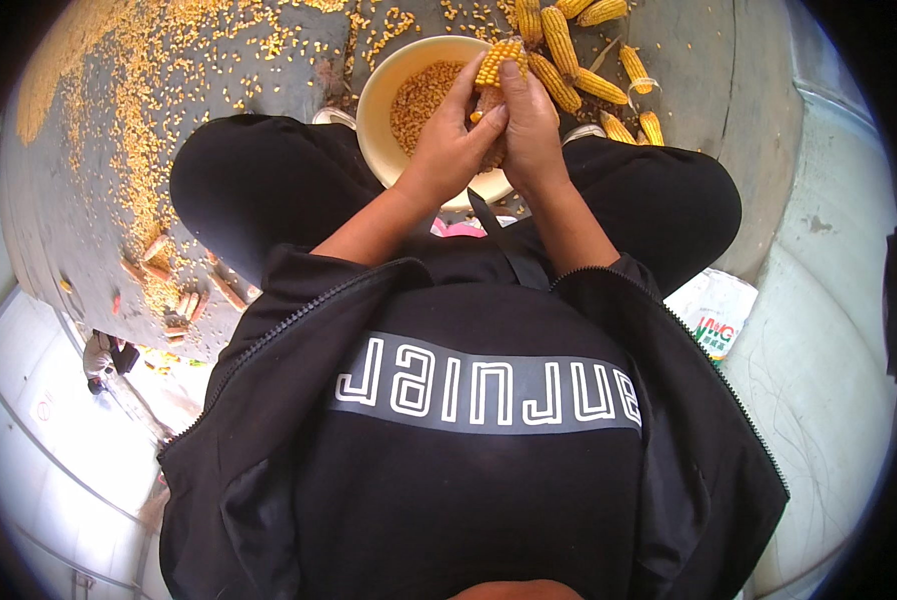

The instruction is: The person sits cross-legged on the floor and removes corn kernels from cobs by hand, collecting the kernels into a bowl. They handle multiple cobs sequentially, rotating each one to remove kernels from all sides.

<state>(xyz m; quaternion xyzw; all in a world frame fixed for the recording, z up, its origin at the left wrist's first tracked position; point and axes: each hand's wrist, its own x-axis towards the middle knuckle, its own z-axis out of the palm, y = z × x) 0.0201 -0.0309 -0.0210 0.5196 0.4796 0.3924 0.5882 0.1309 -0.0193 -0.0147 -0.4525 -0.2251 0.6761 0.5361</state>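
Both hands meet over a cream plastic basin that holds loose corn kernels. My left hand is closed around the lower part of a partly shelled corn cob, whose bare reddish section shows between the hands. My right hand grips the same cob from the other side, its thumb on the yellow kernels of the upper end. Whether one cob or two are held lower down is hard to tell, as the fingers cover much of it. Unshelled ears of corn lie just beyond my right hand.
Scattered kernels cover much of the grey floor at the left. Several bare cobs lie by my left knee. A printed white sack is behind my right knee. A person is far off at the lower left.
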